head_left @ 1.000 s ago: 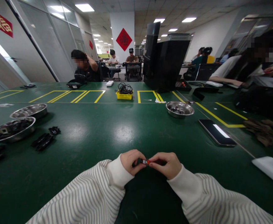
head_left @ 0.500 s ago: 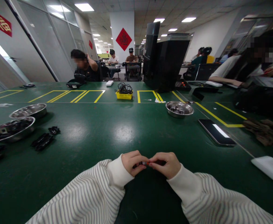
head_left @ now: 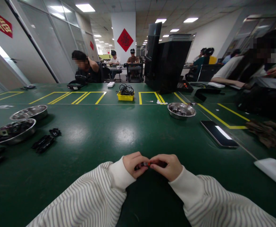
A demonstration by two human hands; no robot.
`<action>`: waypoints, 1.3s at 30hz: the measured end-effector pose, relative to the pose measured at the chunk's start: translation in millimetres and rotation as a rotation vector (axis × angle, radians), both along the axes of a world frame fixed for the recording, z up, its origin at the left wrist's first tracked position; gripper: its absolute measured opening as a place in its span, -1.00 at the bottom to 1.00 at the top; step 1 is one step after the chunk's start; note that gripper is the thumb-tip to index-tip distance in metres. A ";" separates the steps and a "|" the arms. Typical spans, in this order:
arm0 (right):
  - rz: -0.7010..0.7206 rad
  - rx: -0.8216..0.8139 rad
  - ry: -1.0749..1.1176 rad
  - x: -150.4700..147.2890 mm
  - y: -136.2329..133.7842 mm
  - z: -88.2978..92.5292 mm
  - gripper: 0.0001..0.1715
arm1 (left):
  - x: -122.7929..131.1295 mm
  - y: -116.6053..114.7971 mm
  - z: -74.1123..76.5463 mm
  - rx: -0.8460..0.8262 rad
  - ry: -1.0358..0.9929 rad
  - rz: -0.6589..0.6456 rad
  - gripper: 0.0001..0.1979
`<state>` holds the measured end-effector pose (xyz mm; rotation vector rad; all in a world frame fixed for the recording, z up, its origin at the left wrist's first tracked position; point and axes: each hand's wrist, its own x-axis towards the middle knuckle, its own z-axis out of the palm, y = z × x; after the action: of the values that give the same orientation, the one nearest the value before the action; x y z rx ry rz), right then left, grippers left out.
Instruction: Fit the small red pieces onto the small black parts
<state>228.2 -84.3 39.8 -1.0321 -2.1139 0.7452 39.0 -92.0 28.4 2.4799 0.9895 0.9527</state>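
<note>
Left hand (head_left: 135, 165): fingers (head_left: 140, 159) pinched nearly closed, a small red-and-dark part (head_left: 145, 164) gripped over the desk (head_left: 100, 135)
Right hand (head_left: 167, 167): thumb and forefinger pinched at the part's red end, markings too small to be read
Step in hand: the part apparently being worked between both hands
Next move: steady left pinch, fine right-hand control likely called for
Phone (head_left: 211, 132): laid at right, no brand legible
Red sign (head_left: 1, 23): 福 apparently written in gold
Red diamond (head_left: 125, 40): hung on the far pillar (head_left: 122, 20), character blurred

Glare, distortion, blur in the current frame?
Head view: two pale glare patches on the green tabletop; same view, edges look stretched, as at the far-left steel bowl; same view, the small red-and-black part between left hand and right hand is soft, details unreadable.
</note>
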 end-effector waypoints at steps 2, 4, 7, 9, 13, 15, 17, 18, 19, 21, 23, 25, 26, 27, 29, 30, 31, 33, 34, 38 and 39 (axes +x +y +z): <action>-0.013 0.001 -0.013 0.1 0.6 -0.1 -0.86 | 0.6 0.0 0.2 0.003 -0.007 0.019 -0.82; -0.037 0.005 -0.028 0.4 1.5 0.3 -0.87 | 0.2 1.5 0.3 0.019 -0.018 0.031 -0.83; -0.046 -0.011 -0.038 1.3 2.8 1.8 -0.87 | -6.3 9.7 0.6 0.057 -0.009 0.085 -0.84; -0.039 -0.027 -0.039 2.0 3.3 2.8 -0.85 | -17.1 20.5 0.8 0.075 0.013 0.170 -0.84; -0.018 -0.042 -0.025 3.1 3.9 2.3 -0.84 | -59.0 51.8 1.2 0.006 0.017 0.487 -0.83; -0.011 -0.039 -0.008 3.4 4.2 1.0 -0.84 | -89.4 67.7 2.0 -0.075 0.001 0.686 -0.79; -0.008 -0.036 -0.007 3.8 4.5 -0.4 -0.85 | -123.4 80.4 3.4 -0.138 0.013 0.871 -0.75; -0.008 -0.036 -0.015 4.0 4.7 -1.1 -0.85 | -140.5 85.0 4.3 -0.161 0.040 0.967 -0.73; -0.010 -0.035 -0.024 4.1 4.8 -1.6 -0.85 | -156.8 88.5 5.1 -0.179 0.091 1.054 -0.73; -0.015 -0.035 -0.034 4.4 4.9 -2.1 -0.85 | -184.9 92.6 6.2 -0.217 0.218 1.195 -0.71; -0.012 -0.034 -0.033 4.3 4.8 -2.0 -0.85 | -204.2 94.2 6.6 -0.255 0.316 1.268 -0.70; -0.005 -0.036 -0.036 4.1 4.6 -1.3 -0.84 | -214.0 95.2 6.5 -0.278 0.370 1.281 -0.70; -0.002 -0.039 -0.041 4.0 4.6 -0.8 -0.84 | -216.1 95.8 6.6 -0.282 0.388 1.274 -0.70; -0.001 -0.042 -0.047 3.8 4.6 -0.4 -0.84 | -216.9 96.5 6.7 -0.287 0.412 1.265 -0.71; 0.000 -0.048 -0.060 3.6 4.8 0.3 -0.83 | -216.3 97.8 7.2 -0.294 0.455 1.253 -0.71; 0.002 -0.050 -0.067 3.6 4.8 0.5 -0.83 | -215.6 98.2 7.5 -0.297 0.473 1.251 -0.70; 0.003 -0.050 -0.072 3.5 4.9 0.7 -0.83 | -215.0 98.4 7.9 -0.300 0.488 1.250 -0.69; 0.001 -0.044 -0.074 3.6 4.8 0.6 -0.84 | -213.9 98.0 8.4 -0.306 0.511 1.249 -0.66; -0.002 -0.040 -0.072 3.6 4.6 0.6 -0.84 | -213.5 97.5 8.5 -0.311 0.519 1.246 -0.65; -0.011 -0.031 -0.069 3.6 3.8 0.6 -0.83 | -211.4 94.5 8.1 -0.324 0.532 1.243 -0.62; -0.013 -0.029 -0.070 3.5 3.8 0.7 -0.83 | -210.8 93.8 8.0 -0.323 0.531 1.245 -0.60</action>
<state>231.8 -80.5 40.5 -1.1009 -2.1598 0.7452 -171.7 1.8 36.4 1.6776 2.7127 0.2551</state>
